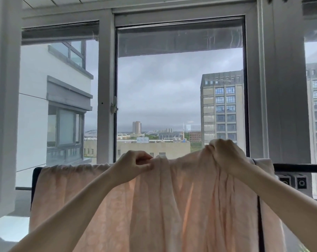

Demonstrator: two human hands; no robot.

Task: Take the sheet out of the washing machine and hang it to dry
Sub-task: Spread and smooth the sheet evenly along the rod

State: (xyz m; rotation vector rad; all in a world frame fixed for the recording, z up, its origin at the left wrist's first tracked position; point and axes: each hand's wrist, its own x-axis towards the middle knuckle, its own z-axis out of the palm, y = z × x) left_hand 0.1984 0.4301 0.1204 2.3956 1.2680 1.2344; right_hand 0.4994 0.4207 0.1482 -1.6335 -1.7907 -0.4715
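A pale peach sheet hangs in folds over a dark horizontal rail in front of the window. My left hand pinches the sheet's top edge near the middle of the rail. My right hand grips a bunched part of the sheet and holds it lifted a little above the rail. Left of my hands the sheet lies gathered along the rail. Its lower part runs out of view at the bottom.
A large window with grey frames stands right behind the rail, with a latch handle on the left frame. Two square fittings sit under the rail at the right. A pale ledge lies at the lower left.
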